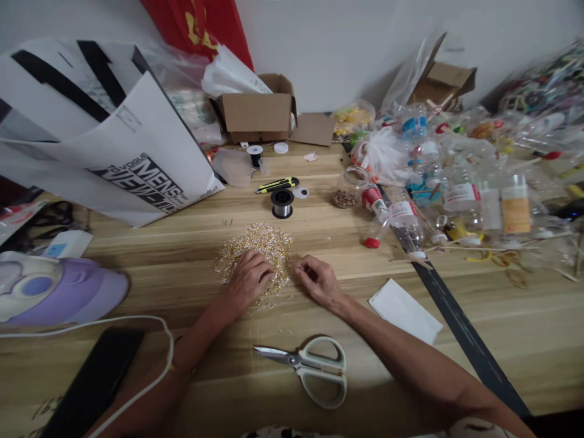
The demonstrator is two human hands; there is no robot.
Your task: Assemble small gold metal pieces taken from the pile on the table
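Observation:
A loose pile of small gold and silver pieces (pixel 262 240) is spread over the middle of the wooden table. My left hand (pixel 250 277) rests on the pile's lower part, its fingers curled down; anything between them is too small to make out. Just right of the pile, my right hand (pixel 318 278) is curled with thumb and fingertips together, and what it pinches, if anything, cannot be seen. A short chain with a ring (pixel 270 305) lies below the pile, between the hands. Nearer to me are a few tiny links (pixel 285 331) and scissors with pale handles (pixel 319 368).
Behind the pile stand a wire spool (pixel 282 204) and a yellow-black cutter (pixel 277 185). A bead jar (pixel 345 196) and plastic bottles (pixel 460 201) crowd the right. Folded white paper (pixel 405 311) lies beside my right forearm. At left are a large bag (pixel 137 146) and a black phone (pixel 93 380).

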